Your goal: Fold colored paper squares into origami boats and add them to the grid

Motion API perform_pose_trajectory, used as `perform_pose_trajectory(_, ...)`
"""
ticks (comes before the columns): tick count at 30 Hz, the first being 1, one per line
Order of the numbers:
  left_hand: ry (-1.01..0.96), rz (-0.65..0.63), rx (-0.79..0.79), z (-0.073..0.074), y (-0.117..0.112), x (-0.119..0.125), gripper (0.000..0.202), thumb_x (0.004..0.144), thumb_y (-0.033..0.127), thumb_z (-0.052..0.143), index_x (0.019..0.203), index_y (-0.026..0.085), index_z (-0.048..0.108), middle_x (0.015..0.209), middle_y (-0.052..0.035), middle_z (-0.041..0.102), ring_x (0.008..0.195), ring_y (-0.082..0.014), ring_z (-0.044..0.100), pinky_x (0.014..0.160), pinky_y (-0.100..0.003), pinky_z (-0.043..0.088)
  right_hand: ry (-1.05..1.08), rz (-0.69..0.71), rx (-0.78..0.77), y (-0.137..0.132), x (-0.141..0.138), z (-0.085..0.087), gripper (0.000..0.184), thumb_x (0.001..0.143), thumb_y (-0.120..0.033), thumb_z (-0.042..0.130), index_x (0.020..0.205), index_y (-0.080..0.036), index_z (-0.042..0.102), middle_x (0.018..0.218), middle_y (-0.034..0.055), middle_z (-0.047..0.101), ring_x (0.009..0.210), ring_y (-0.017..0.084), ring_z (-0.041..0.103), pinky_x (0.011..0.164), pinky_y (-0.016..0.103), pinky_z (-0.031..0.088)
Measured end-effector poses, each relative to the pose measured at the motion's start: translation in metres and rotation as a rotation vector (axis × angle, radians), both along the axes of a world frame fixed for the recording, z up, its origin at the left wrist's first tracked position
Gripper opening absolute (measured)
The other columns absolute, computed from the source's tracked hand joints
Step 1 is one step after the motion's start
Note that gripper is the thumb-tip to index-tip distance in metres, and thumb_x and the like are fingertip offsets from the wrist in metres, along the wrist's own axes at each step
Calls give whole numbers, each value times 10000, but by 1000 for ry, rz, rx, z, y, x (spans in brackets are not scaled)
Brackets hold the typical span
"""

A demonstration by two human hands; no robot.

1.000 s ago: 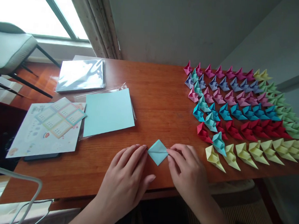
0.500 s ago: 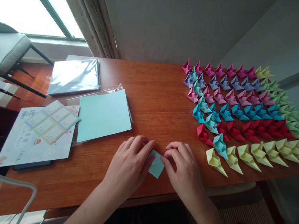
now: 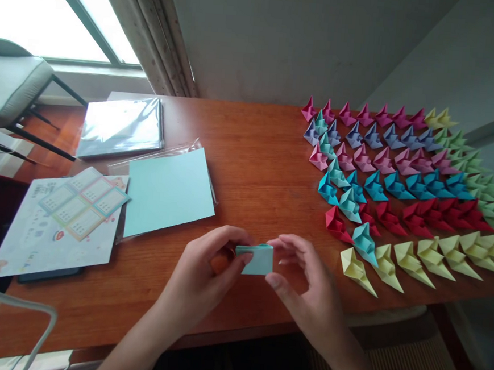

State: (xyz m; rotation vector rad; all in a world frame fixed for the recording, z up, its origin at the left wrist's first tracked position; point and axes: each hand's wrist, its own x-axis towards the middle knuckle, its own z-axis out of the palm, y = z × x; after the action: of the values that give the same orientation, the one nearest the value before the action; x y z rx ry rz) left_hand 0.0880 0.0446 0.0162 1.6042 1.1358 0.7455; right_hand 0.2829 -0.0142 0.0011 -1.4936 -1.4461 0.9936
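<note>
A small folded piece of light turquoise paper (image 3: pixel 258 262), roughly rectangular and showing layered edges on top, is held up above the wooden table. My left hand (image 3: pixel 211 265) pinches its left end between thumb and fingers. At the opposite end is my right hand (image 3: pixel 305 283), its thumb and fingers apart around the right edge; the thumb tip lies close to the lower right corner. Left of the hands, a stack of turquoise paper sheets (image 3: pixel 170 193) lies on a clear plastic wrapper. Beyond my right hand stands a turquoise folded paper boat (image 3: pixel 364 244).
Rows of folded paper boats in several colours cover the right side, including a red boat (image 3: pixel 338 223) and a yellow boat (image 3: pixel 356 269). At left lie a plastic-wrapped pack (image 3: pixel 122 127) and a printed sheet (image 3: pixel 54 249) with a label card (image 3: pixel 83 202).
The folded paper has turned from a diamond-like slant to level and been raised off the table. My right hand's thumb and fingers have spread apart; the left still grips it.
</note>
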Motion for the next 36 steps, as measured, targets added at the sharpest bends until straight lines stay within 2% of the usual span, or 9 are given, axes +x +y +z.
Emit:
perform_pose_trajectory(2,-167,83,-88,-3,-4,3,238,903,175,666,1129,249,661,1064,-24,686,925,-158,668,798,-254,553,34,-6,-29,-3,-4,-6,490,887,-322,731,1324,-316,509,1243,41,676,1084,198,673,897,318,574)
perform_pose_trajectory(4,-264,97,-150,-4,-7,6,259,915,184,655,1165,252,673,1067,-41,666,942,-169,668,790,-260,569,57,-40,-17,-3,-8,-11,397,895,-291,717,1257,-312,554,1184,34,692,1021,191,696,866,314,586)
perform_pose_trajectory(7,-256,39,-108,-2,-10,9,135,930,149,616,1006,216,704,939,-34,627,837,-144,641,699,-232,552,76,-103,75,1,-10,-10,262,917,-225,677,1159,-284,595,1029,22,706,920,176,707,828,308,588)
perform_pose_trajectory(10,-83,-23,95,-2,-10,10,140,914,82,596,925,194,680,937,-43,629,849,-148,625,724,-249,534,-28,-33,224,8,-7,-1,196,920,-116,638,1063,-250,633,941,19,699,883,160,683,807,291,567)
perform_pose_trajectory(14,192,-17,530,-8,-12,8,222,894,25,590,1034,181,663,1051,-83,655,965,-197,607,835,-327,518,-298,120,481,11,0,4,271,906,15,574,1046,-201,656,950,61,699,927,184,647,832,328,549)
perform_pose_trajectory(18,400,-129,799,-14,-14,6,146,948,90,555,1024,160,658,989,-84,699,903,-224,603,805,-376,498,-465,200,545,8,2,-4,270,899,24,597,1080,-165,661,988,86,710,953,211,634,855,367,542)
perform_pose_trajectory(22,496,-202,833,-15,-14,4,203,1004,134,467,1004,153,669,951,-67,722,834,-209,631,750,-354,487,-514,251,488,4,6,-9,235,919,-5,593,1081,-154,676,998,95,705,961,219,631,853,378,541)
perform_pose_trajectory(30,560,-281,803,-12,-22,-4,164,973,152,552,1071,165,682,1094,-48,738,1043,-245,648,883,-380,477,-598,393,294,3,19,2,268,972,-80,505,1152,-189,671,1069,103,684,978,230,630,864,407,545)
perform_pose_trajectory(36,566,-212,689,-11,-30,-1,173,966,120,518,1002,162,683,988,-65,708,858,-221,613,769,-362,495,-524,399,234,10,23,3,167,995,-169,541,1020,-224,697,987,69,676,900,206,616,788,373,543)
